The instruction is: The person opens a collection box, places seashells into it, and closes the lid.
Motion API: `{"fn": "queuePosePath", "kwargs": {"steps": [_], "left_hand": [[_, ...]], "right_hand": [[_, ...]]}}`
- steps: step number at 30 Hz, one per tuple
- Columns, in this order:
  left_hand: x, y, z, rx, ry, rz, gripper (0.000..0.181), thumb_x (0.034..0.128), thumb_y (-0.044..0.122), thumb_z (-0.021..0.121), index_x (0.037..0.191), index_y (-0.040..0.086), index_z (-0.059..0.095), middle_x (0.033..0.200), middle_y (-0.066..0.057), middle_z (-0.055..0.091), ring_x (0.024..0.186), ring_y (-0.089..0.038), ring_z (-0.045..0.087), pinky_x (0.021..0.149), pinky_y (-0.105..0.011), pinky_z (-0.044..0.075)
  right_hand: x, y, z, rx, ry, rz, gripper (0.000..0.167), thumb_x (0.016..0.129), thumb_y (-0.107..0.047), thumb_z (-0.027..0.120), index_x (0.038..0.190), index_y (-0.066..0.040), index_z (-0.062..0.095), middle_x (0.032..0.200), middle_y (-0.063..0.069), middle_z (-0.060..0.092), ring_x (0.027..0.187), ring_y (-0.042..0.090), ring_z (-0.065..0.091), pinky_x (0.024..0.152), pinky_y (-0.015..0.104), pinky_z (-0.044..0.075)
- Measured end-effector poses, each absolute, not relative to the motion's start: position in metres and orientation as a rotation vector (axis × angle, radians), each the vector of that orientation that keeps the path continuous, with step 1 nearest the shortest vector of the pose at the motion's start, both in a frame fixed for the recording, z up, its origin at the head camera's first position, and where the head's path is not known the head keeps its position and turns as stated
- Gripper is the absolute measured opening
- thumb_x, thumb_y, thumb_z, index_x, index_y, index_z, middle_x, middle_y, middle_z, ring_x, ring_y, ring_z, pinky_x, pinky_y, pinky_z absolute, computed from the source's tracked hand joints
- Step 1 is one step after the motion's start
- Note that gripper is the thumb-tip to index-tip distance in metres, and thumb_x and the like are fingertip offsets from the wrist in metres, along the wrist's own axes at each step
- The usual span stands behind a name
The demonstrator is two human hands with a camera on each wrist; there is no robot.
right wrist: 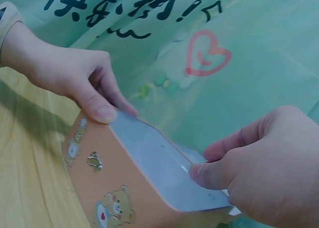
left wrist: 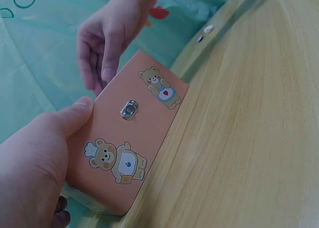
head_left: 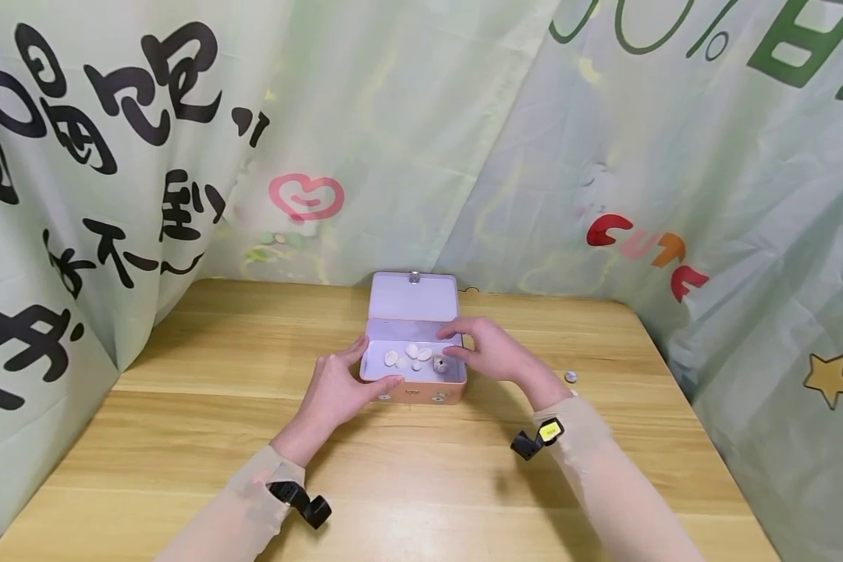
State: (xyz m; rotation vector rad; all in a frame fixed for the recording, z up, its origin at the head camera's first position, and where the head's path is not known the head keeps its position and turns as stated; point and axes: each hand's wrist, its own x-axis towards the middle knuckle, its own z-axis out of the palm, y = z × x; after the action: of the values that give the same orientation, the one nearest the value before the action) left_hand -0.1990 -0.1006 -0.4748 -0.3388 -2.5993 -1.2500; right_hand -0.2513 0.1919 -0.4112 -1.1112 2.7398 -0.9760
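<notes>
An orange tin box point(left wrist: 119, 138) with bear pictures and a metal clasp stands on the table, its lilac lid point(head_left: 413, 297) raised behind it. My left hand point(head_left: 337, 388) grips the box's left front corner, thumb on the front rim. Several small white pieces point(head_left: 412, 351) lie inside on the lilac floor. Over the right side of the box is my right hand point(head_left: 488, 349), with thumb and index finger bent and a gap between them. Just below those fingertips, a small greyish piece point(head_left: 440, 364) is in the box. No held thing shows in the right hand.
On the wooden table point(head_left: 421, 484), a small silvery round piece point(head_left: 570, 376) lies to the right of the box, partly beside the right forearm, with a white piece near it. A printed cloth curtain point(head_left: 393, 140) hangs behind the table and at both sides.
</notes>
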Motion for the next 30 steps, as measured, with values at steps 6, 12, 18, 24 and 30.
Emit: {"fn": "queuePosePath", "kwargs": {"steps": [6, 12, 18, 24, 30], "left_hand": [[-0.198, -0.101, -0.475, -0.340, -2.598, -1.273, 0.108, 0.0739, 0.071, 0.086, 0.146, -0.004, 0.057, 0.148, -0.017, 0.055, 0.060, -0.014, 0.056, 0.049, -0.035, 0.042], [-0.198, -0.101, -0.476, -0.333, -2.598, -1.268, 0.108, 0.0741, 0.071, 0.086, 0.145, -0.005, 0.057, 0.148, -0.017, 0.055, 0.079, -0.031, 0.070, 0.055, -0.035, 0.047], [-0.199, -0.102, -0.476, -0.331, -2.598, -1.270, 0.106, 0.0743, 0.068, 0.089, 0.146, -0.004, 0.057, 0.148, -0.018, 0.055, 0.111, -0.041, 0.070, 0.074, -0.041, 0.058], [-0.198, -0.102, -0.476, -0.341, -2.584, -1.285, 0.106, 0.0746, 0.067, 0.089, 0.146, -0.004, 0.057, 0.148, -0.018, 0.055, 0.123, -0.041, 0.064, 0.073, -0.038, 0.056], [-0.197, -0.101, -0.475, -0.333, -2.592, -1.286, 0.106, 0.0740, 0.067, 0.089, 0.146, -0.004, 0.057, 0.148, -0.017, 0.055, 0.075, -0.023, 0.068, 0.053, -0.034, 0.046]], "right_hand": [[-0.243, 0.211, -0.408, -1.077, 2.759, -1.056, 0.025, 0.099, -0.005, 0.075, 0.123, 0.001, 0.075, 0.125, 0.011, 0.074, 0.122, 0.033, 0.066, 0.106, 0.053, 0.050], [-0.236, 0.235, -0.409, -1.057, 2.806, -1.109, 0.025, 0.097, -0.005, 0.077, 0.122, 0.001, 0.075, 0.122, 0.014, 0.075, 0.118, 0.036, 0.067, 0.103, 0.057, 0.051], [-0.228, 0.263, -0.412, -0.996, 2.856, -1.104, 0.026, 0.095, -0.005, 0.080, 0.121, -0.002, 0.076, 0.121, 0.013, 0.076, 0.117, 0.034, 0.068, 0.102, 0.057, 0.052], [-0.221, 0.299, -0.421, -0.950, 2.901, -1.149, 0.029, 0.093, -0.001, 0.080, 0.121, 0.001, 0.075, 0.121, 0.019, 0.074, 0.115, 0.038, 0.068, 0.096, 0.061, 0.053], [-0.211, 0.340, -0.432, -0.761, 2.963, -1.117, 0.032, 0.097, -0.005, 0.078, 0.126, 0.006, 0.072, 0.124, 0.021, 0.072, 0.116, 0.045, 0.065, 0.098, 0.064, 0.050]]}}
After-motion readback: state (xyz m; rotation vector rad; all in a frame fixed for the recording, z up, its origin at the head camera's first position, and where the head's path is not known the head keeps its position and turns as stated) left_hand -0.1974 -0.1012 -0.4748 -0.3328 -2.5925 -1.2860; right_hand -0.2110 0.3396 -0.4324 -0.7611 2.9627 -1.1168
